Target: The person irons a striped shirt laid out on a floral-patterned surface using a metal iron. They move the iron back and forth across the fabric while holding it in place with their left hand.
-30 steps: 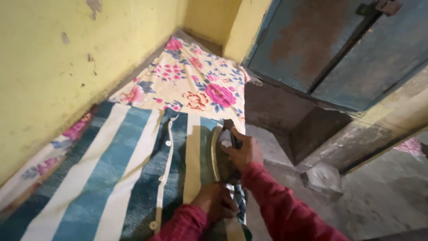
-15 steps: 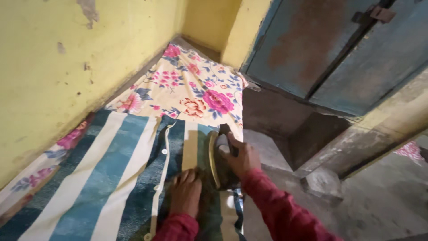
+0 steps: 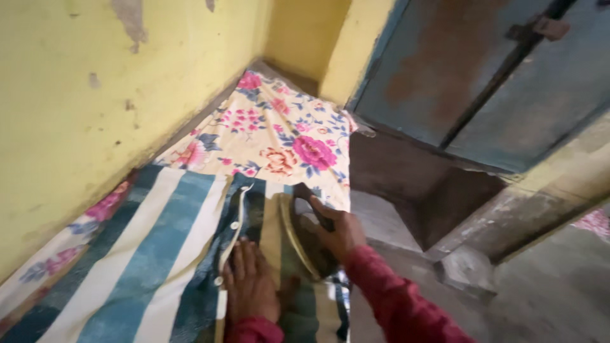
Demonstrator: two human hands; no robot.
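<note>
A heavy brass-edged iron (image 3: 305, 238) is gripped by its handle in the right hand (image 3: 340, 230) on the striped shirt (image 3: 165, 254), whose button placket is pinned flat just beside it by the open left hand (image 3: 250, 286), a flowered sheet (image 3: 279, 130) lying beyond and a yellow wall (image 3: 82, 108) hemming the shirt's far side.

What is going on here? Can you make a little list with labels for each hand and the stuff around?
Left hand: left hand flat, palm down, on the blue-and-cream striped buttoned shirt
Right hand: right hand gripping the dark handle of the heavy brass-edged iron
Iron: on the shirt, beside the left hand
Under the shirt: cream floral cloth
Left side: yellow wall
Right side: rusty blue metal door
</note>
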